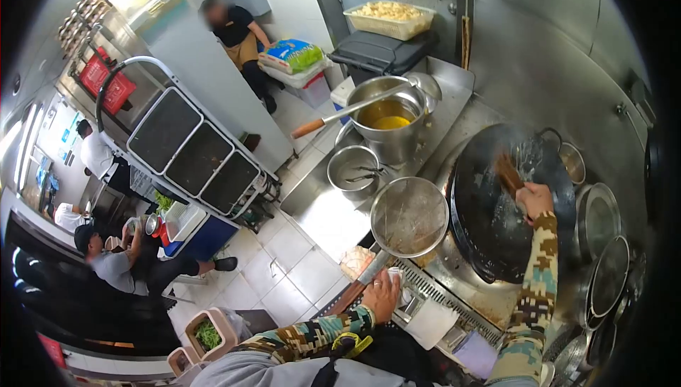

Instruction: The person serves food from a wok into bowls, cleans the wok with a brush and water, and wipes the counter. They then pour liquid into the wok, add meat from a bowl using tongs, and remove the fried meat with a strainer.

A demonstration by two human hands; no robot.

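My right hand (535,201) is closed around a brown wok brush (506,173), its bristles down in the black wok (489,224). Wet streaks and a little steam show on the wok's inside. Back up, with its fingers somewhat apart, my left hand (381,295) rests at the counter's front edge. It lies beside the wooden handle (350,297) of a round mesh strainer (410,217) and partly over something white. What is under its fingers is hidden.
Left of the wok stand a tall pot (389,139) of yellow oil with a ladle (355,109) across it, and a smaller metal pot (352,168) holding tongs. More strainers (603,220) hang right. A folded platform trolley (181,142) stands left; several people are farther off.
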